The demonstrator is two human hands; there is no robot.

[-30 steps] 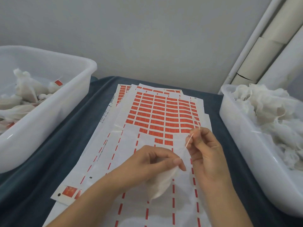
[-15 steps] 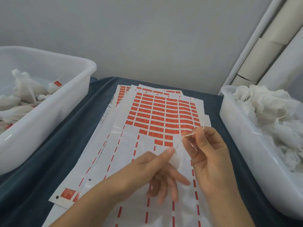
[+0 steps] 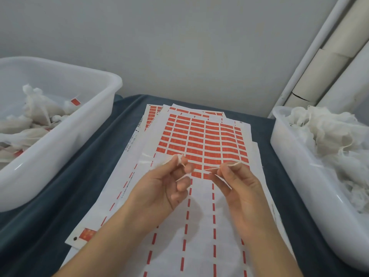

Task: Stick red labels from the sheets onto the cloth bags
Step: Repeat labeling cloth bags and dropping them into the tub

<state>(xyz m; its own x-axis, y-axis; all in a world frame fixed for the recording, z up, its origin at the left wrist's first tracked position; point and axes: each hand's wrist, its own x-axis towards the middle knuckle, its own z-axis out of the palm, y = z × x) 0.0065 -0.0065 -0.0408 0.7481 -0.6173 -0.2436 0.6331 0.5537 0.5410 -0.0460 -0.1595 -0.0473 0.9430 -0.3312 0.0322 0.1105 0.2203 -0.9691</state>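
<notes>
A: What changed in the last second?

B: The left hand [image 3: 159,186] had a white bag bunched in its palm. That bag is gone from sight now; I can't tell where it hangs, most likely behind the hands. Both hands have spread apart over the sheets [image 3: 201,140].

A: And what do they hold?

B: A thin cord [image 3: 214,167]. The left pinches 1 end between thumb and forefinger, other fingers loosely curled. The right hand [image 3: 239,186] pinches the other end the same way. The cord looks stretched between them.

A: So no label yet?

B: None in either hand. I'd judge they're drawing the bag's string tight, so peeling a red label [image 3: 197,152] from the top sheet comes after.

A: The bins?

B: Labelled bags sit in the left bin [image 3: 95,124], plain ones in the right bin [image 3: 287,156].
</notes>
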